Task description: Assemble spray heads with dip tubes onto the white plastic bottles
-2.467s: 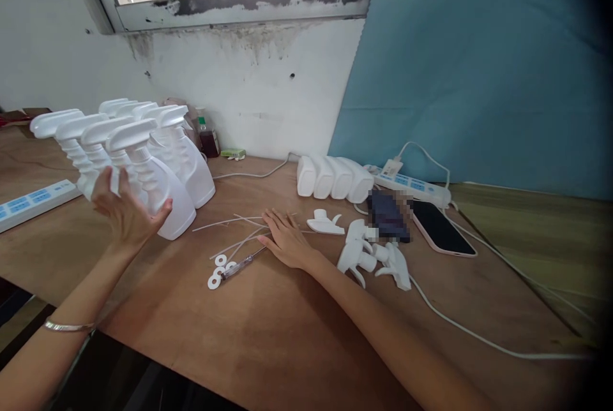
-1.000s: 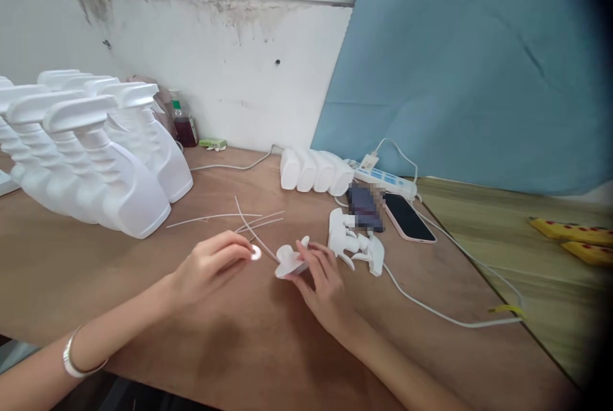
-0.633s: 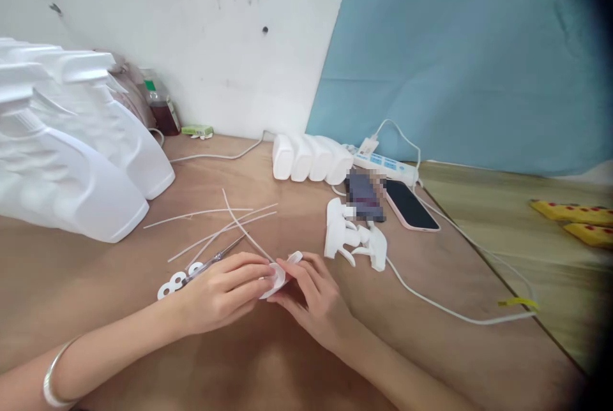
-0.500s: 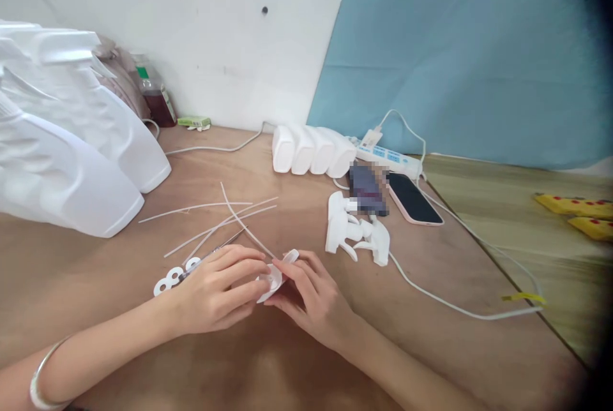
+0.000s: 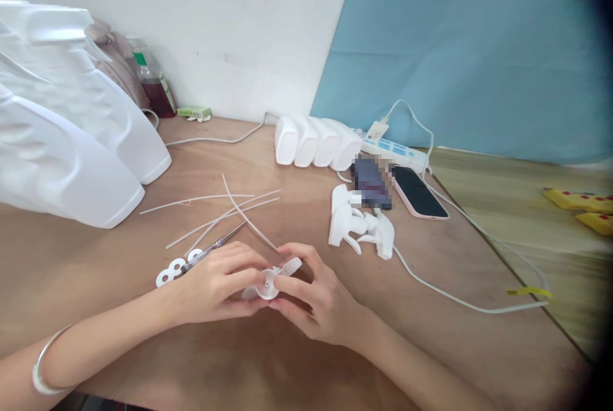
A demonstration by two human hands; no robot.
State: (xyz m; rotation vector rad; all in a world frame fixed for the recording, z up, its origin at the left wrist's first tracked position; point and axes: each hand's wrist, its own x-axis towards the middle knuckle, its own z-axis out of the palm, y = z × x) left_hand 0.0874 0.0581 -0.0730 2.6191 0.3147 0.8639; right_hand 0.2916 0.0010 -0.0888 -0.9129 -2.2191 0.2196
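The left hand (image 5: 218, 286) and the right hand (image 5: 320, 296) both have their fingers bent around one white plastic trigger-sprayer head (image 5: 268, 288), the left gripping its left end, the right pinching the side by its slim trigger. Its round cup now faces up in plain sight, where half a second ago the left fingertips covered part of it; the flat white ring pinched in the left hand a second ago no longer shows there, and whether one sits inside the cup cannot be told. Just beyond the sprayer head, thin white plastic tubes (image 5: 235, 209) lie crossed on the brown wooden tabletop (image 5: 268, 366). To its left, past the left hand, a slim clear-handled tool (image 5: 208, 250) lies beside flat white rings (image 5: 172, 267). To its right and farther off rests a cluster of loose white sprayer heads (image 5: 340, 224); well beyond it lie white plastic bottles in a row (image 5: 307, 145), and far to its left stand white spray bottles (image 5: 71, 168).
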